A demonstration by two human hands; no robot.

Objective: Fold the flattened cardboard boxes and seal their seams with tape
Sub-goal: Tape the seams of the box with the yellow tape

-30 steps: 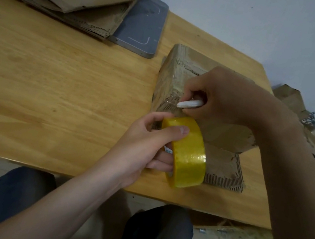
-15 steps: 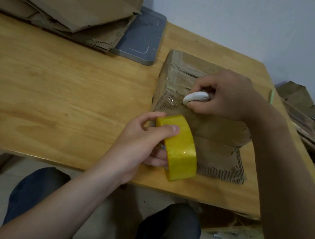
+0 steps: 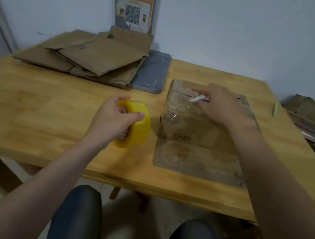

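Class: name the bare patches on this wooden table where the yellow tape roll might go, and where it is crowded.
Freest: the near-left of the wooden table, bordered by the flattened brown cardboard stack and the left hand gripping the yellow tape roll. Also the far-right corner behind the folded cardboard box, by a green pen. Crowded: around stack and box.

A plain packing workroom: flattened cardboard boxes (image 3: 92, 57) stacked on a wooden table (image 3: 31, 103), QR-code poster (image 3: 133, 10) behind.

One head-worn wide-angle camera faces forward and down, close above left hand (image 3: 117, 122), right hand (image 3: 223, 107) and table (image 3: 40, 113).
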